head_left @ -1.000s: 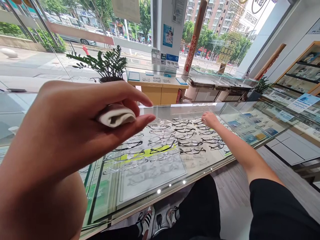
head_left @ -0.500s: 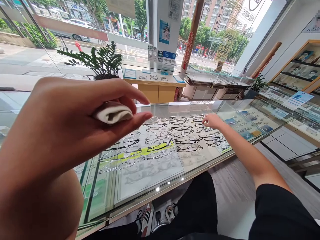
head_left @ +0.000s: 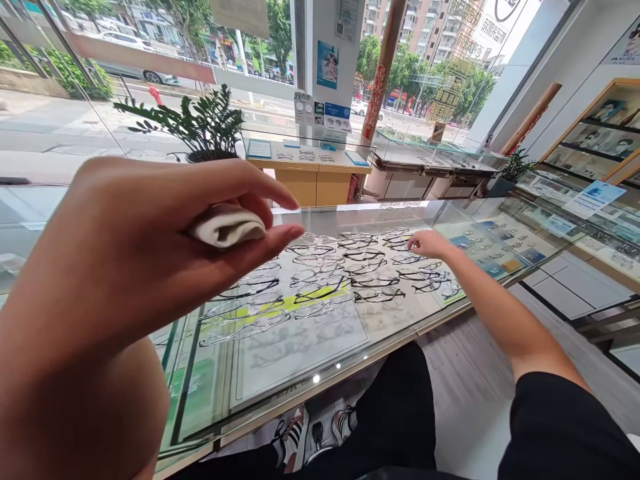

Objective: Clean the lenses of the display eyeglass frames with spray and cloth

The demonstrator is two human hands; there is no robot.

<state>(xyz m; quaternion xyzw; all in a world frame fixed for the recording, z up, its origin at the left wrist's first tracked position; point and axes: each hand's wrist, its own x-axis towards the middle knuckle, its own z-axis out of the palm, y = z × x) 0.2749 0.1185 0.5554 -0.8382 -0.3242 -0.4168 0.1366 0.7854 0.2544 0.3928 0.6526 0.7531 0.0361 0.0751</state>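
Note:
My left hand (head_left: 150, 247) is raised close to the camera over the glass display counter (head_left: 300, 360), its fingers closed on a folded white cloth (head_left: 227, 225). My right hand (head_left: 425, 243) reaches far across the case to the back rows of eyeglasses (head_left: 345, 273) laid out on the white tray. Its fingers curl down onto a pair of glasses (head_left: 407, 241) there; whether they grip that frame is too small to tell. My legs in black trousers (head_left: 395, 413) stand at the counter's front edge.
A potted plant (head_left: 200, 127) stands behind the counter at left. A wooden display table (head_left: 310, 167) with more glasses is beyond it. More glass cases (head_left: 565, 220) run along the right, with wall shelves (head_left: 600, 140). Large windows face the street.
My right hand has slid slightly nearer along the back rows of glasses. The left hand with the cloth has hardly moved; the view has shifted a little.

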